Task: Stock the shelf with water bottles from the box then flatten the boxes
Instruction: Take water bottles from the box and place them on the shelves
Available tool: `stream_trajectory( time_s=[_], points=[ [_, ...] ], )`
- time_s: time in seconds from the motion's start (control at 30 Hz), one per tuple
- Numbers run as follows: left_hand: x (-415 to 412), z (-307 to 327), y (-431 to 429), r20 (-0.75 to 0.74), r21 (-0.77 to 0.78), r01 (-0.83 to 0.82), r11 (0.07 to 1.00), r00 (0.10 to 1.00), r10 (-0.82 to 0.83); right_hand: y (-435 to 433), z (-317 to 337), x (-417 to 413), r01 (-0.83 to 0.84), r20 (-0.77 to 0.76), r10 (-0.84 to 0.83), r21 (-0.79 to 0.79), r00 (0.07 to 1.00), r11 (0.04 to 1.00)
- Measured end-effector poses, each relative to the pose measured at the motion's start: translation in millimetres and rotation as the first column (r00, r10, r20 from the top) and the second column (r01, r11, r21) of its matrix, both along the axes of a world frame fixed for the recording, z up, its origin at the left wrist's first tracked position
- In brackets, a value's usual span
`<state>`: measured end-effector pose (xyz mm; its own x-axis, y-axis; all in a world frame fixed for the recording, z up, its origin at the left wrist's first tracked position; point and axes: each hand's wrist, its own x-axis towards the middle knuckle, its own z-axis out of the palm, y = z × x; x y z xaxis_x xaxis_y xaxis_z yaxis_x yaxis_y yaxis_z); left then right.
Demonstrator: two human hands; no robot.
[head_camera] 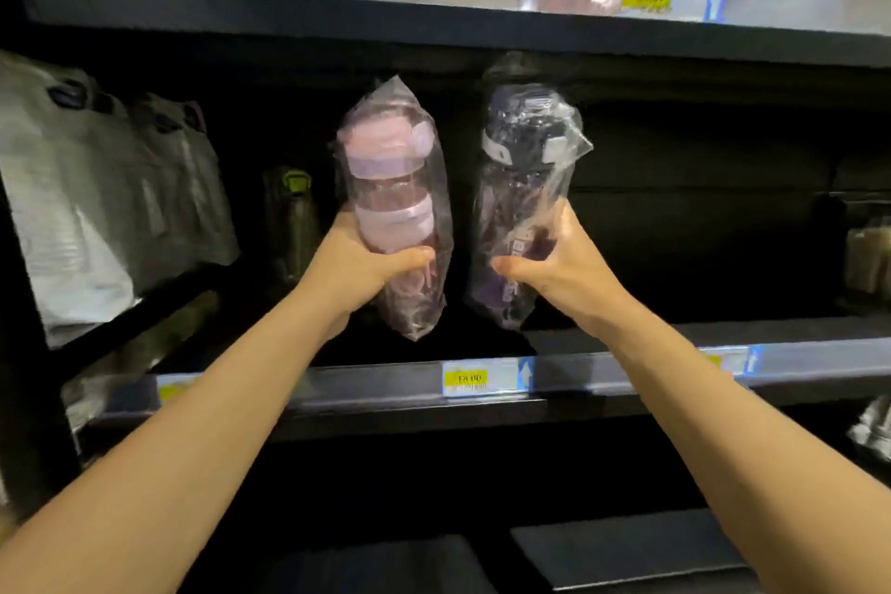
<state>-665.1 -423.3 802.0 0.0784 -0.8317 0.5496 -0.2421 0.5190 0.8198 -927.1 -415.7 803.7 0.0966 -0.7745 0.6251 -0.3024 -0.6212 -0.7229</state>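
Stocking black shelf [819, 364]: left hand [359, 263] clasped pink bagged bottle [393, 188], right hand [561, 268] clasped dark purple bagged bottle [520, 188]. Next move likely needed: standing both upright.

The yellow price tag [465, 377] on the front of the shelf [337, 385] looks like 18.00 but is blurry, the blue tag [525, 374] beside it shows a white arrow pointing up, and the white letters [523, 242] on the dark purple bottle [520, 188] are too blurry to read.
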Motion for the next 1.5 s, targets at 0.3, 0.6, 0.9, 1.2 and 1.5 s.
stream_trajectory(
  time_s=[0.3,0.6,0.9,1.2,1.5],
  points=[
    [-60.4,24.8,-86.9,0.046,0.121,-0.224,0.967,0.974,0.22,-121.6,27.4,-19.8,0.05,0.0,-0.051,0.149,0.999,0.988],
    [-71.5,17.3,-168.1,0.079,0.29,-0.314,0.904,0.949,0.304,-211.1,16.5,-18.8,0.028,0.018,-0.033,0.238,0.999,0.971],
    [-80.5,-3.5,-207.7,0.142,0.314,-0.386,0.867,0.922,0.359,-240.6,-13.7,-27.5,0.024,0.05,-0.042,0.304,0.998,0.952],
    [-78.0,-4.5,-202.9,0.139,0.347,-0.337,0.875,0.941,0.307,-243.5,-18.4,-26.1,0.031,0.013,-0.038,0.333,0.999,0.942],
    [-76.6,-1.5,-167.9,0.247,0.352,-0.315,0.881,0.94,0.238,-213.5,5.7,-38.8,0.211,-0.298,-0.111,0.33,0.948,0.92]
  ],
)
